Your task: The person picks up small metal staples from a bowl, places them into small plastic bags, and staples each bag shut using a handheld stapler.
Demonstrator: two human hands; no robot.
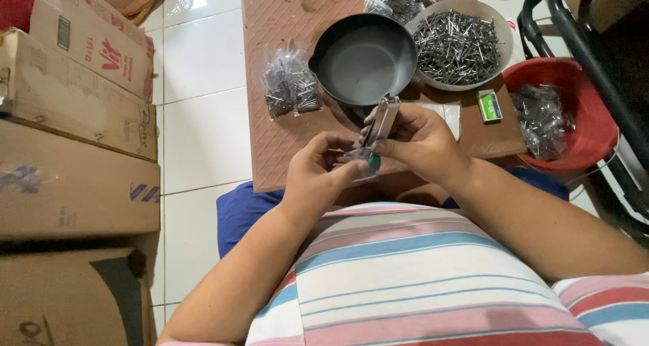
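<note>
Boxes (74,116): cardboard, stacked well to the left of the left hand, on white floor tiles (203,62).
Sealed bag (291,82): a small clear bag of nails, up and left of the left hand, lying on the brown board (277,150).
Left hand (321,167): fingers curled in, thumb and fingertips pinching a small clear bag (358,160) at its left edge; the bag sits between the two hands, just above the person's striped shirt (419,271).
Stapler (382,119): a slim metal one, tilted up and away from the hands, its lower end against the small bag; a green bit shows at its base.
Right hand (419,140): closed around the stapler's lower part, thumb on the near side, fingers wrapped behind; it nearly touches the left hand.
Pan (365,56): dark, round, empty, just beyond both hands on the board.
Bowl (493,28): grey, full of loose nails (456,45), up and right of the right hand, touching the pan.
Small box (489,106): green and yellow, right of the right hand, near the board's edge.
Basin (581,126): red, further right, off the board, holding more nail bags (541,116).
</note>
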